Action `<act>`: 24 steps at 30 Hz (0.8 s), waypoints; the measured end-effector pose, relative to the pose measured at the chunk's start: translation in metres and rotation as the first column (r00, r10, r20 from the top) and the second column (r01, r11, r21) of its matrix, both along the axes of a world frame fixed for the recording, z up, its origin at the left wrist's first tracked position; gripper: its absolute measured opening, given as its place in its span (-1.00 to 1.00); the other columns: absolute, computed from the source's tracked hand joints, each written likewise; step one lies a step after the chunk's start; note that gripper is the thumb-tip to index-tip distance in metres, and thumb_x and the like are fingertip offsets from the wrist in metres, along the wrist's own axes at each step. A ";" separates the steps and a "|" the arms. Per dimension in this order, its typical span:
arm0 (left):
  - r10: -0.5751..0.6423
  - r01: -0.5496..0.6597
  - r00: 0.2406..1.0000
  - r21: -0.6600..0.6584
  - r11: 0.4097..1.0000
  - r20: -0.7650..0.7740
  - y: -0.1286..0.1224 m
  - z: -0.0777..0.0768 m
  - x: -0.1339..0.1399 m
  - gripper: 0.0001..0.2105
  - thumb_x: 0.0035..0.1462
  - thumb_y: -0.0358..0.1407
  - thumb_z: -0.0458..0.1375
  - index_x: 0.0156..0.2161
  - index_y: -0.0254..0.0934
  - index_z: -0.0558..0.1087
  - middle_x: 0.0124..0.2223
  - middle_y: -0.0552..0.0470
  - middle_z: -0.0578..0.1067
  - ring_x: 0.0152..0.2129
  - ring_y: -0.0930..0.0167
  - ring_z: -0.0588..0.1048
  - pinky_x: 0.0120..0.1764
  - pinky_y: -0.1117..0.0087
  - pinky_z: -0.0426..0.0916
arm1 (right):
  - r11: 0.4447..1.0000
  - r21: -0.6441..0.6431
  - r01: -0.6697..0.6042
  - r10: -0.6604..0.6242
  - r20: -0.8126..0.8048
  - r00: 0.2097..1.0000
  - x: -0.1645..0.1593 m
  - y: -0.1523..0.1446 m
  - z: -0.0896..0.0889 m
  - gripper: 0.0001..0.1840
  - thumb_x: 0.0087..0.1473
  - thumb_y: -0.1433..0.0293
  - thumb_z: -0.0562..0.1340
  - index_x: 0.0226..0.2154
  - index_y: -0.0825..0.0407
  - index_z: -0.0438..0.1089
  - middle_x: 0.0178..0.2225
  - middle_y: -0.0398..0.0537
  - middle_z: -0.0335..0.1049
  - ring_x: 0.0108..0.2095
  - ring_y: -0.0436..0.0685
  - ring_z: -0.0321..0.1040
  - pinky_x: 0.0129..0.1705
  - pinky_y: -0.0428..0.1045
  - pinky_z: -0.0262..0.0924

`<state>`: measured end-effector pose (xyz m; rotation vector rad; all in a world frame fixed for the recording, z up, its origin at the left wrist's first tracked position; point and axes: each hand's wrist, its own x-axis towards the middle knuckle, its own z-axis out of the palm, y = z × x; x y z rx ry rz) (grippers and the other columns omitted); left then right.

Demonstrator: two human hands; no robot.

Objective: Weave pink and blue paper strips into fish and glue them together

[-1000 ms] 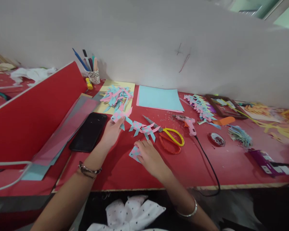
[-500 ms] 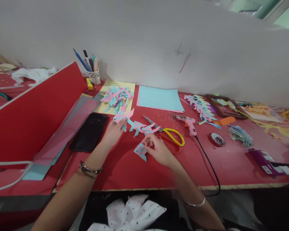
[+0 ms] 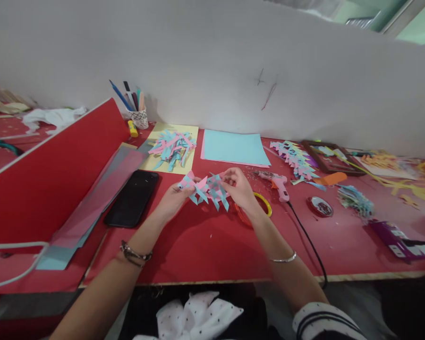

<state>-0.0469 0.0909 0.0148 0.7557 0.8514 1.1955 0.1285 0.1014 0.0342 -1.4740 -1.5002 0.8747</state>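
Observation:
My left hand (image 3: 175, 199) is closed on a woven pink-and-blue paper fish (image 3: 188, 181) with a small eye on it. Joined or bunched beside it are more paper fish (image 3: 201, 190), hanging between my hands just above the red table. A paper fish (image 3: 216, 185) at the right end is pinched by the fingers of my right hand (image 3: 240, 189). Whether the fish in my right hand is attached to the others I cannot tell. Scissors with yellow and red handles (image 3: 264, 203) lie partly hidden under my right hand and wrist.
A pink glue gun (image 3: 278, 182) with its cord lies to the right. Paper strips (image 3: 173, 146) are heaped on a yellow sheet; blue sheets (image 3: 235, 147) lie beside it. A black phone (image 3: 132, 198) is at left, near a red upright panel (image 3: 56, 174). Farther right is a purple box (image 3: 389, 238).
My right hand has lifted the loose paper fish off the table and brought it up to the others. My left hand has shifted slightly right, and the fish are now bunched closer together.

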 end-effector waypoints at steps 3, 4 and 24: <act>0.035 -0.035 0.999 0.002 0.999 0.002 0.001 0.000 0.000 -0.72 -0.47 -0.29 0.34 -0.49 -0.31 0.50 -0.54 0.11 0.49 -0.58 0.49 0.40 -0.41 0.45 0.30 | 0.999 -0.003 -0.051 0.050 0.183 0.982 0.001 0.005 -0.003 -0.80 -0.21 0.46 0.12 -0.43 -0.02 0.10 -0.49 -0.24 0.29 -0.52 -0.02 0.16 -0.35 -0.05 0.05; 0.054 -0.054 0.999 0.003 0.999 -0.003 0.002 -0.001 0.000 -0.73 -0.46 -0.28 0.33 -0.49 -0.31 0.50 -0.56 0.12 0.48 -0.59 0.50 0.40 -0.42 0.45 0.30 | 0.997 -0.020 -0.075 0.077 0.276 0.958 0.002 0.006 -0.004 -0.81 -0.21 0.49 0.12 -0.43 -0.01 0.12 -0.48 -0.24 0.30 -0.48 -0.01 0.20 -0.31 -0.03 0.06; 0.170 -0.173 0.983 -0.044 0.984 -0.076 0.007 -0.002 -0.001 -0.81 -0.37 -0.28 0.30 -0.67 -0.30 0.37 -0.68 0.16 0.36 -0.64 0.51 0.37 -0.46 0.47 0.30 | 0.998 0.014 0.055 -0.046 0.768 0.639 0.006 -0.014 -0.016 -0.71 -0.17 0.30 0.26 -0.34 0.07 0.29 -0.17 0.16 0.19 -0.14 0.32 0.16 -0.19 0.16 0.11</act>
